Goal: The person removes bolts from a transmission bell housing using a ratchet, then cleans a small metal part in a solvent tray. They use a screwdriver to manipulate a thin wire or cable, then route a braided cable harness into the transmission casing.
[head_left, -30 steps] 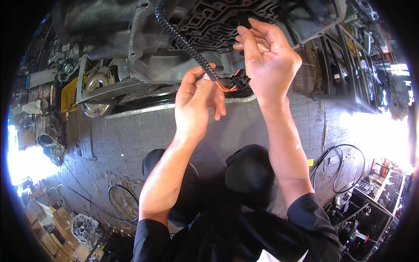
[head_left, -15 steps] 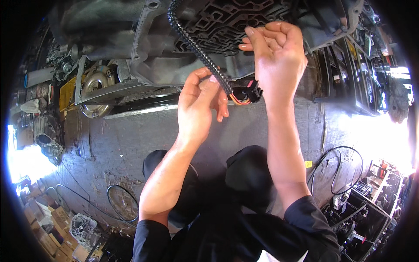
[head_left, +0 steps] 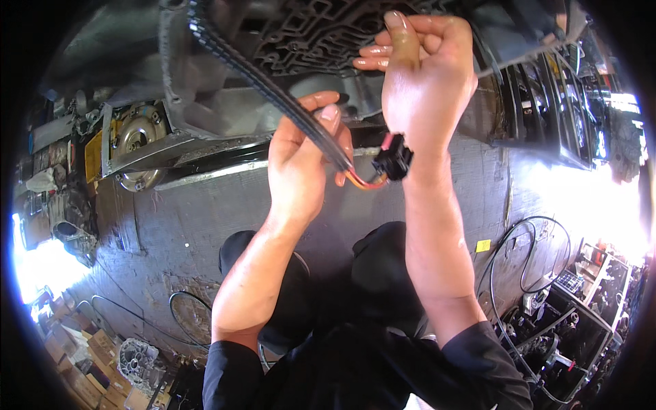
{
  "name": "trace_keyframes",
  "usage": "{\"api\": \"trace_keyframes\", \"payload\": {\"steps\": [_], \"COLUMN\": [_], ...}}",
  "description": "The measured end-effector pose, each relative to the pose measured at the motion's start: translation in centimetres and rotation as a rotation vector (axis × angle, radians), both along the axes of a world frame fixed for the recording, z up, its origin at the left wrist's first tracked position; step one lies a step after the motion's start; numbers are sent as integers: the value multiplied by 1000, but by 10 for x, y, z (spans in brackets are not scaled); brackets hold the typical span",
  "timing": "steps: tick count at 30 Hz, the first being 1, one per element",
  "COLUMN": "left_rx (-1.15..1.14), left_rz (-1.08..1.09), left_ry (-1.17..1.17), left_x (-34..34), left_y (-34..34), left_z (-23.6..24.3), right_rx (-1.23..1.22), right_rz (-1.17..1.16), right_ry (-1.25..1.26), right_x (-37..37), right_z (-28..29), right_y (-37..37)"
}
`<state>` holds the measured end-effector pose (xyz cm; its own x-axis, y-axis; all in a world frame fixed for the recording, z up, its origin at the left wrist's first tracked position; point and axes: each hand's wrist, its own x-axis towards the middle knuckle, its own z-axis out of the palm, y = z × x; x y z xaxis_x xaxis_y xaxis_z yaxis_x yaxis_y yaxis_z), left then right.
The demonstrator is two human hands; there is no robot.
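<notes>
A black corrugated wiring harness (head_left: 273, 94) hangs from the upper left, ending in orange and red wires and a black connector (head_left: 393, 158) with a pink-red piece. My left hand (head_left: 298, 160) is behind the harness with loosely bent, parted fingers; the harness crosses in front of its thumb. My right hand (head_left: 425, 78) is raised under the metal transmission case (head_left: 198, 109). Its thumb and index finger come together in a pinch, and anything between them is too small to make out. The fingertips look wet. Above lies the case's channelled metal face (head_left: 301, 41).
A round metal converter (head_left: 140, 130) sits at the left beside a metal frame. Black hoses (head_left: 529, 236) coil on the floor at right. A shelf with parts (head_left: 581, 307) stands lower right; cardboard boxes (head_left: 85, 348) and a casting (head_left: 140, 362) lie lower left.
My right hand has moved up and slightly left. The harness swings left at its top, and its connector now hangs lower, in front of my right wrist. My left hand has shifted slightly left.
</notes>
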<state>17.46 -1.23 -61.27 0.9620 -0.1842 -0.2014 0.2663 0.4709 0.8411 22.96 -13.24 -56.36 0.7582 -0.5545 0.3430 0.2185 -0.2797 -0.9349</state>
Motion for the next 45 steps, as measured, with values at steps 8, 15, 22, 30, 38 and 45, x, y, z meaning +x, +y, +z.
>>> {"api": "trace_keyframes", "payload": {"steps": [8, 15, 22, 30, 38, 45], "left_rx": [67, 76, 68, 65, 72, 56], "left_rz": [32, 75, 47, 52, 47, 35], "left_ry": [-7, -34, -69, -99, -104, -108], "left_x": [-28, -41, -44, -49, -48, -47], "left_y": [-3, 6, 5, 9, 8, 14], "left_z": [15, 19, 20, 22, 22, 22], "right_rx": [-34, -86, -15, -291, -360, -241], "right_rz": [76, -68, 38, -170, -264, -227], "right_ry": [-116, -101, -126, -414, -395, -386], "right_x": [-10, -9, -13, 2, 1, 4], "right_z": [-6, -5, -5, -20, -19, -19], "right_y": [-1, 10, 0, -2, 2, 3]}}
